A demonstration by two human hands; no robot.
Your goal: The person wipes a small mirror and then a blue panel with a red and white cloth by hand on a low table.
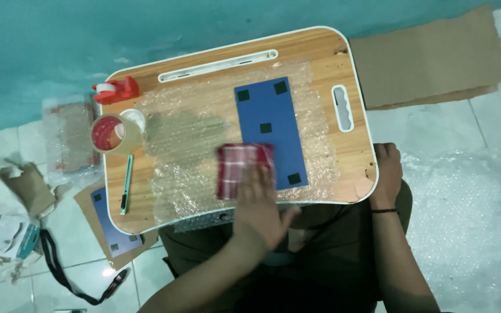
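A blue rectangular card [271, 127] with black square patches lies on bubble wrap [192, 150] on the tray

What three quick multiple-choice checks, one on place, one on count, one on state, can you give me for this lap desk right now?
1. Where does the green utility knife lie?
A. Along the near left part of the lap desk
B. On the blue panel
C. On the cardboard on the floor

2. How many black square pads show on the blue panel?
A. Two
B. Four
C. Seven

3. What is the left hand doing?
A. Holding the tape roll
B. Resting flat on the red plaid cloth
C. Hanging off the desk

Answers: 1 A, the knife lies below the tape roll near the left rim. 2 B, four pads show; the cloth covers one corner. 3 B, its fingers lie on the cloth, while the right hand grips the desk's right edge.
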